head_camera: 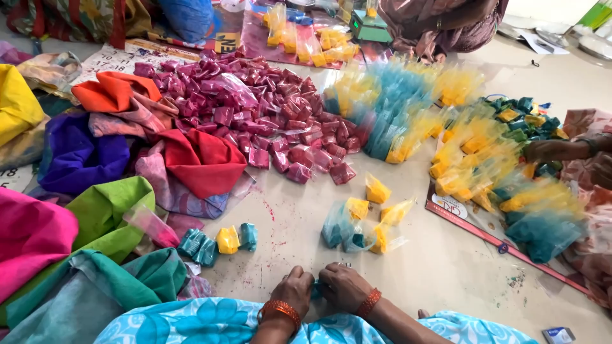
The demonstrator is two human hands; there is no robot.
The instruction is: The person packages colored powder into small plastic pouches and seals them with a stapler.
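Head view looks down on a person seated on the floor (pixel 440 267), both hands brought together just above a blue flowered lap. Left hand (pixel 294 292) and right hand (pixel 344 286) are curled shut, fingertips pinching a small teal packet (pixel 317 290) between them — most of it is hidden, only a sliver shows. It looks like the folding or sealing step on one packet of coloured powder; finishing it would call for a tight, even pinch so that nothing spills, since pink dust already speckles the floor.

Just ahead of the hands lies a loose cluster of teal and yellow packets (pixel 360 223), and to the left a short row of folded ones (pixel 220 241). Further off sits a large heap of magenta packets (pixel 268 114) and a spread of yellow and blue bags (pixel 408 108). Piled bright cloths (pixel 95 191) crowd the left side, close to the row. Another person's hand (pixel 542 150) works among packets on the right, well apart.
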